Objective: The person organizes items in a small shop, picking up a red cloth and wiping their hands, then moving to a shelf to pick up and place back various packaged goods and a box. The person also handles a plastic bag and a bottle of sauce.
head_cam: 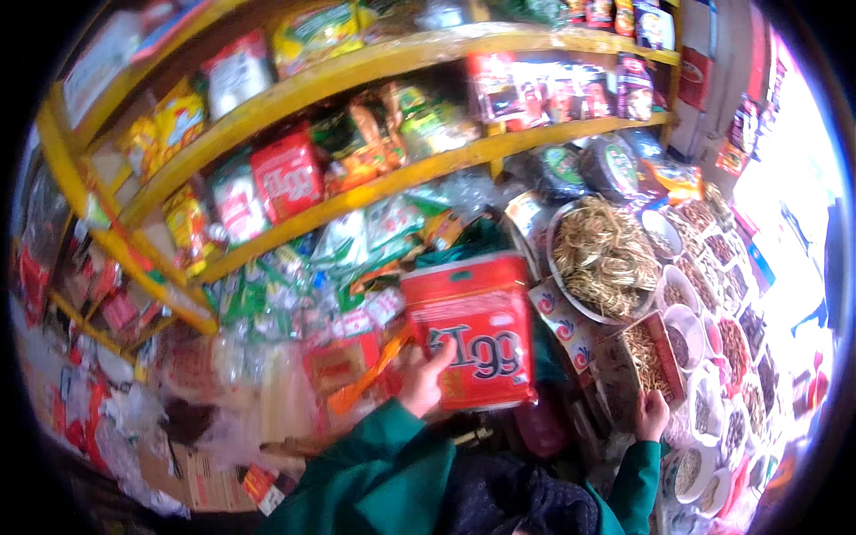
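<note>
My left hand [428, 381] holds a red plastic packet [468, 361] by its left edge, with the thumb across its front. The packet is upright, faces me and bears large printed writing. A carton of thin dried pieces [647, 354] stands to its right. Against the carton's near edge my right hand [652, 416] rests with curled fingers. Whether it grips the carton is unclear. An orange strip-shaped item [368, 378] lies left of my left hand, over a red and brown packet [342, 364].
Yellow wooden shelves [374, 194] hold several bagged goods, including a similar red packet [287, 175]. A metal basin [558, 267] carries dried tan coils [602, 257]. Several white tubs of dry goods [683, 338] crowd the right side. Plastic bags and cardboard [214, 478] lie at lower left.
</note>
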A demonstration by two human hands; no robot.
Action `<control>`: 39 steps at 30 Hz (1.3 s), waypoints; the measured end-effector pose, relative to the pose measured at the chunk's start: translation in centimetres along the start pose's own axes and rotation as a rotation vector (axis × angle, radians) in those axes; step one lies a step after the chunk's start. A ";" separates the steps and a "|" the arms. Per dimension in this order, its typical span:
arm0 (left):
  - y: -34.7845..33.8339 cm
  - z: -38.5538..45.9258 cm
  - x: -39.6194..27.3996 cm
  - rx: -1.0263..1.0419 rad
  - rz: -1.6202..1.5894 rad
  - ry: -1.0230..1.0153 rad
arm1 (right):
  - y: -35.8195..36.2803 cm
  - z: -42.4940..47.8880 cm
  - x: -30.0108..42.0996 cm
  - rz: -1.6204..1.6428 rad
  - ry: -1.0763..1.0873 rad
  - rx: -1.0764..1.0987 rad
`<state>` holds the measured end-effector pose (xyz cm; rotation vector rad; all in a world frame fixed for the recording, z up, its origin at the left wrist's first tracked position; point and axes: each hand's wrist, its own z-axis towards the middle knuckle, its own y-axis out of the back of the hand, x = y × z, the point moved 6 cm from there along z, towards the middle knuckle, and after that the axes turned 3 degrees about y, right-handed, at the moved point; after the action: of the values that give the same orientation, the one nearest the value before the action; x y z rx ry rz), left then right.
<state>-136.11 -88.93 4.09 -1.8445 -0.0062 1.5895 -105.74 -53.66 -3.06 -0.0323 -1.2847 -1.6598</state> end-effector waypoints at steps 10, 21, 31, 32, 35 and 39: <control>-4.7 -5.8 1.7 0.318 0.205 0.064 | -0.4 -0.1 -0.7 0.093 0.052 0.026; -4.2 -11.0 5.1 0.367 0.282 0.173 | -0.8 -0.5 0.1 0.233 0.126 0.073; -2.2 -11.5 6.5 0.376 0.243 0.293 | -0.7 -0.9 -0.8 0.349 -0.053 0.152; -2.2 -11.3 6.6 0.387 0.188 0.275 | -0.3 -1.2 -0.7 0.393 -0.054 0.109; -1.8 -10.6 6.1 0.424 0.055 0.248 | -0.2 -2.6 0.6 0.636 -0.116 0.140; -0.5 -9.9 5.4 0.447 0.025 0.280 | -2.4 -7.3 7.5 0.975 -0.107 0.484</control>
<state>-125.92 -91.09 -0.26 -1.6918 0.4621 1.2121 -107.50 -64.21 -3.88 -0.3934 -1.3937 -0.5135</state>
